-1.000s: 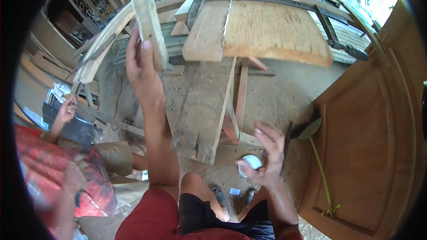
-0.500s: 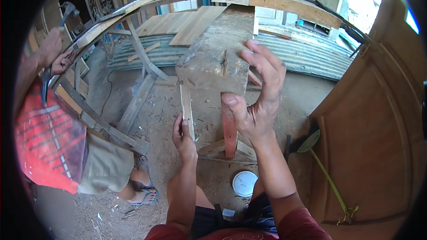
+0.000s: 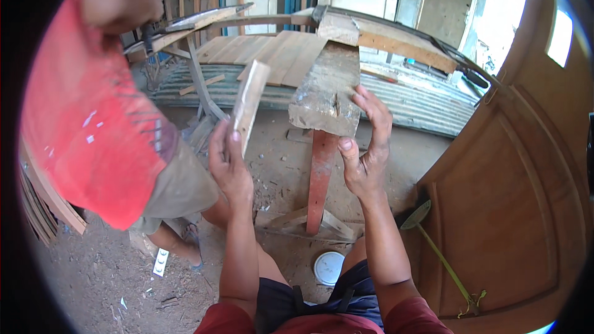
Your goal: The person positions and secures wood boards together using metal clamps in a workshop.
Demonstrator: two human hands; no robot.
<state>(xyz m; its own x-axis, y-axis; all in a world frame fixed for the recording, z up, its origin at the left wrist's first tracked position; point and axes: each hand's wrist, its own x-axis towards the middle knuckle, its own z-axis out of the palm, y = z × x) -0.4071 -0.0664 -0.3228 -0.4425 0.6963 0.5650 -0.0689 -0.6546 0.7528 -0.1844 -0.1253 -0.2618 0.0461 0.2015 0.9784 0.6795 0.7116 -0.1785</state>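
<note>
My left hand (image 3: 232, 170) is closed round a short, flat wooden strip (image 3: 251, 96), held tilted upward left of a thick, worn wooden beam (image 3: 328, 89). The beam points toward me on a reddish wooden leg (image 3: 322, 176). My right hand (image 3: 369, 164) stands at the beam's right near corner, fingers curved and spread, fingertips by its side edge and thumb by its lower corner. Its grasp looks loose, and whether the fingertips press on the wood is hard to see.
A co-worker in a red shirt (image 3: 105, 148) stands close on my left, a blurred hand over the curved wooden frame (image 3: 210, 15). Corrugated sheets (image 3: 421, 108) and planks (image 3: 247, 49) lie behind. A brown panelled door (image 3: 507, 210) leans at right. A white round lid (image 3: 328, 268) lies near my legs.
My left hand has raised the wooden strip from below the beam to its left side. My right hand stays by the beam. The co-worker has stepped closer, toward the right.
</note>
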